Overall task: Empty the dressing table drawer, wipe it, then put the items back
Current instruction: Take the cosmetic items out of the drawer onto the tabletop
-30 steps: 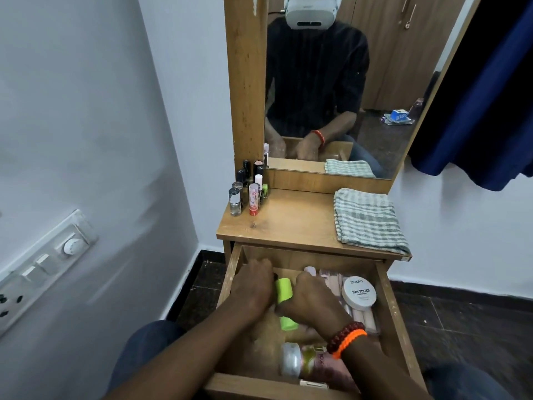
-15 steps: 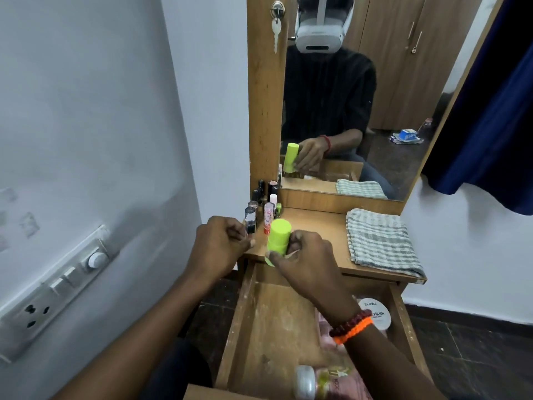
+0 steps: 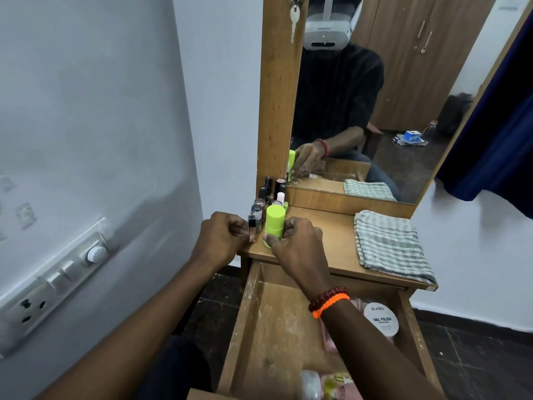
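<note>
The wooden drawer (image 3: 245,319) is pulled out below the dressing table top (image 3: 326,241). My right hand (image 3: 300,243) grips a lime-green cylindrical tube (image 3: 274,223) and holds it upright on the table top's left part. My left hand (image 3: 222,241) pinches a small dark-capped bottle (image 3: 251,226) at the table's left edge. Behind them stands a cluster of small cosmetic bottles (image 3: 271,194). Inside the drawer a round white nail polish tub (image 3: 381,319) lies at the right, and a pink bottle with a silver cap (image 3: 326,385) lies at the front. My right arm hides part of the drawer.
A folded green-striped cloth (image 3: 389,246) lies on the right of the table top. A mirror (image 3: 375,96) rises behind, with a key (image 3: 294,15) in its wooden frame. A switchboard (image 3: 57,281) is on the left wall. A dark blue curtain (image 3: 496,111) hangs at the right.
Both hands rose out of the drawer to the table top. The right hand carried the green tube up and set it beside the bottle cluster; the left hand brought up a small bottle.
</note>
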A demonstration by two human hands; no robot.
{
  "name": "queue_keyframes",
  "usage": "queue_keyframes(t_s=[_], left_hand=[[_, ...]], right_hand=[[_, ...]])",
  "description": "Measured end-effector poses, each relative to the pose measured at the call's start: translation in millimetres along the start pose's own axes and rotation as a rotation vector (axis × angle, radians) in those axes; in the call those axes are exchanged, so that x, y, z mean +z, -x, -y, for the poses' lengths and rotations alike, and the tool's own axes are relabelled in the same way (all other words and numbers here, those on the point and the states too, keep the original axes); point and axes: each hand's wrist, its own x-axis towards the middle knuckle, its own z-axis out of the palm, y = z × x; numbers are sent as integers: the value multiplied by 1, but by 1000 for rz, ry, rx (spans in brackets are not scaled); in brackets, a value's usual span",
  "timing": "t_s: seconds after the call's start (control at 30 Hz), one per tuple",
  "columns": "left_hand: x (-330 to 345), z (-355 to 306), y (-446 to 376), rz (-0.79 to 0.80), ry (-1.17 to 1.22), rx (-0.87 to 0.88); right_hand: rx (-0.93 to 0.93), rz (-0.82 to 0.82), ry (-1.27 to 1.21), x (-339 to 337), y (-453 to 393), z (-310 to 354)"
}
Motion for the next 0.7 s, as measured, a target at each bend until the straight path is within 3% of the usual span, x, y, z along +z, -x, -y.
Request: queue_keyframes(t_s=[0.43,0.7], left_hand=[[3,0,4,-2,23,12],[4,-5,23,-118,-41,50]], right_hand=[[14,-47,4,6,0,0],[-59,27,15,-52,23,-13]])
